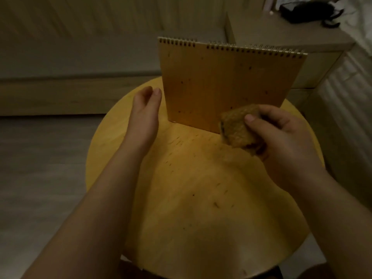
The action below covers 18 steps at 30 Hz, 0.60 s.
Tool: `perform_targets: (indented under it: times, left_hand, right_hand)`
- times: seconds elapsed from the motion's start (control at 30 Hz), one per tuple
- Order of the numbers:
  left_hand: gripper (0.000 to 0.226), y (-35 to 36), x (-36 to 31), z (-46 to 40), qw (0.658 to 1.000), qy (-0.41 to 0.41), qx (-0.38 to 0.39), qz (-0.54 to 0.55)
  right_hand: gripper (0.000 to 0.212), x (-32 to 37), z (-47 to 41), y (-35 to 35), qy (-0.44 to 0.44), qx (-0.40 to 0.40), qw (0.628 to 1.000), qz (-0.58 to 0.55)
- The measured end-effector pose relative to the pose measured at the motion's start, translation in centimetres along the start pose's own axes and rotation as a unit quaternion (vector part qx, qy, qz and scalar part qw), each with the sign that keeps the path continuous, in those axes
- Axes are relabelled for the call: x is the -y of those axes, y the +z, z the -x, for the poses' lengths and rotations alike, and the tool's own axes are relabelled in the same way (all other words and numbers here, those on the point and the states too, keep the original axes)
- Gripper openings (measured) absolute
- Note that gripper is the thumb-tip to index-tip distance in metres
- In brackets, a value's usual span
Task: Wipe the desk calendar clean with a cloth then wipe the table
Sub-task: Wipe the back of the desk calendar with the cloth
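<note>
From the head view, the desk calendar (pixel 221 85) stands upright on the round yellow bench (pixel 201 188), beyond both hands and between them. Its left edge is just beside the fingertips of the left hand (pixel 146 111); whether they touch it cannot be told. That hand is released, fingers straight and close together, holding nothing, with the forearm reaching in from the lower left over the bench.

The right hand (pixel 281 137) is clenched around a bunched cloth (pixel 239 129), the thumb pressed on the cloth's upper side and the fingers curled behind and beneath it. The cloth sticks out to the left of that hand and lies against the lower right corner of the calendar's near face, where the calendar meets the bench.

The calendar's near face is plain brown card, with small dark specks scattered over it. A wire spiral binding (pixel 231 47) runs along its top edge, with a gap in the coils left of the middle. The cloth is brownish with a coarse woven texture and a darker fold along its left end. The bench top in front of the hands carries small dark flecks and short marks. Past the calendar, far beyond the right hand, a dark object (pixel 310 13) lies on a low cabinet (pixel 281 35); it is too dim to identify.
</note>
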<state>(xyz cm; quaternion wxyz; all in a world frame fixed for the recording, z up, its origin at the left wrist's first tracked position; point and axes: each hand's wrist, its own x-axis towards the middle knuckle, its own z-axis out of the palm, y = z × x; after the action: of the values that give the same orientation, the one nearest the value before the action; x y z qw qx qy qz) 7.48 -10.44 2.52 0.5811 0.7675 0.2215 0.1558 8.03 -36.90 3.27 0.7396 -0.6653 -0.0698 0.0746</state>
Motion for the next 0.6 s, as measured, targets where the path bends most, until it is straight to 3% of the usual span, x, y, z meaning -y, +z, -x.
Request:
perform_targets:
  times: [0.13, 0.33, 0.47, 0.6]
  left_hand:
    - [0.068, 1.2, 1.4, -2.1, 0.999, -0.011, 0.036, 0.024]
    - [0.028, 1.8, 1.1, -2.3, 0.996, 0.045, 0.039, 0.066]
    - [0.026, 1.7, 0.6, -1.3, 0.987, 0.106, 0.028, 0.115]
    - [0.028, 1.2, 0.6, -0.6, 0.985, 0.114, -0.013, 0.132]
  right_hand:
    - [0.020, -0.1, -0.5, -0.6, -0.011, -0.033, 0.997, -0.072]
    - [0.021, 0.7, -0.9, -1.2, -0.031, -0.054, 0.990, -0.125]
    - [0.025, 1.6, -1.6, -1.9, -0.015, -0.051, 0.986, -0.158]
    - [0.033, 2.4, -2.1, -3.0, 0.043, -0.052, 0.971, -0.230]
